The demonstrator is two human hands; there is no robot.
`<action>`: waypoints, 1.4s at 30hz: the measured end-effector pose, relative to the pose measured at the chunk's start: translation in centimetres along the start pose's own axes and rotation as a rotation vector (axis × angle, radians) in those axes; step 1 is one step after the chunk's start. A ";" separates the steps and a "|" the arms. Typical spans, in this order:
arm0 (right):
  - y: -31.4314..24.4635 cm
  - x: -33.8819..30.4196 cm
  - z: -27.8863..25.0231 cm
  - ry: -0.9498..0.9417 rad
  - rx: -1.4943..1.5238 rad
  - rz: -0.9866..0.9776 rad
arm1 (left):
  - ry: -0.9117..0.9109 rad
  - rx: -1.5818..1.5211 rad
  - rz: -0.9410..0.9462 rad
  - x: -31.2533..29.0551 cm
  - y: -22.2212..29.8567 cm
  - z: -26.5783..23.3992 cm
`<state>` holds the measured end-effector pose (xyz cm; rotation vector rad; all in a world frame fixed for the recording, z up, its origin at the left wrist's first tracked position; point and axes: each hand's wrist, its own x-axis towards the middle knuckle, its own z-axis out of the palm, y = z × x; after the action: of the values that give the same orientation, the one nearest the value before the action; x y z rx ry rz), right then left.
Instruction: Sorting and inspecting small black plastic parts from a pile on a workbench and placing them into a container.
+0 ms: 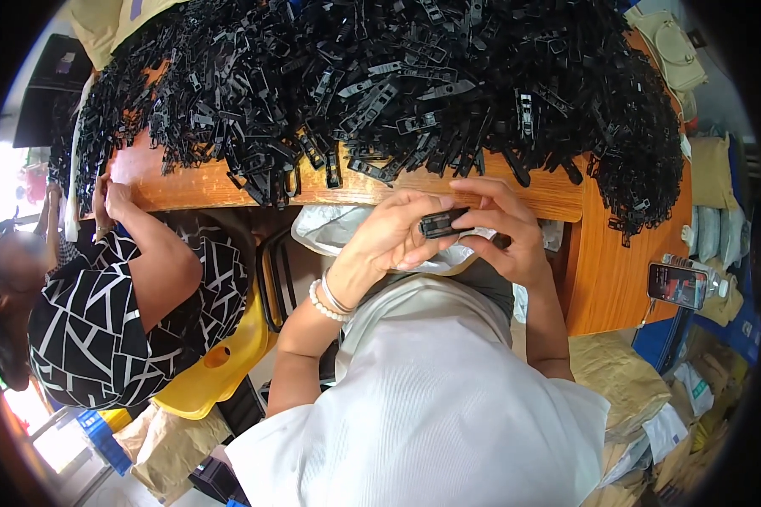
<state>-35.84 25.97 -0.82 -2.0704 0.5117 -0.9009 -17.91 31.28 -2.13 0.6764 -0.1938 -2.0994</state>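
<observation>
In front of my body, just off the table's near edge, I hold a small dark plastic part [440,223] with a slotted, clip-like shape. My left hand [393,232] pinches it from the left, palm turned up, with a bead bracelet and a bangle on that wrist. From the other side my right hand [511,237] closes on it with thumb and fingers, which cover its right end. Beyond both hands a wide heap of similar black plastic parts [355,84] covers most of the wooden table [203,182]. Several loose ones lie at the heap's front edge.
A co-worker in a black-and-white patterned top [127,313] sits at my left on a yellow chair [216,372], hands at the table edge. A phone on a stand [678,286] is at the right. Brown paper sacks [609,372] lie at lower right; a silvery bag [317,228] is below the table edge.
</observation>
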 end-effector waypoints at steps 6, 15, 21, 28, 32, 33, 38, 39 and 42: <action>0.1 -1.1 0.4 0.164 0.150 -0.003 | 0.386 0.985 0.621 0.6 2.1 -0.2; 1.2 -0.8 2.6 0.388 0.465 0.168 | 0.939 1.898 1.133 4.3 6.5 -2.8; 2.1 -0.9 3.9 0.409 0.526 0.463 | 0.932 1.641 1.335 4.4 7.0 -4.1; 2.1 -0.6 4.3 0.455 0.528 0.485 | 0.800 1.074 1.195 4.2 8.4 -4.6; 2.1 -0.4 4.3 0.511 0.559 0.481 | 0.493 0.511 0.993 2.1 8.9 -3.8; 2.0 -0.2 4.2 0.513 0.561 0.481 | 0.429 0.440 0.954 1.8 8.8 -3.8; -0.7 2.0 3.6 0.496 0.826 0.513 | 0.261 0.474 0.991 -0.2 5.7 -1.8; -1.1 2.5 3.7 0.499 0.828 0.514 | 0.218 0.526 1.000 -0.6 5.0 -1.3; -1.7 3.6 3.7 0.433 0.779 0.587 | 0.163 0.584 1.067 -1.1 3.5 -0.3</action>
<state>-30.59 26.66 0.44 -0.9461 0.7858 -0.9740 -14.75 30.14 -0.68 0.8208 -0.8819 -0.9434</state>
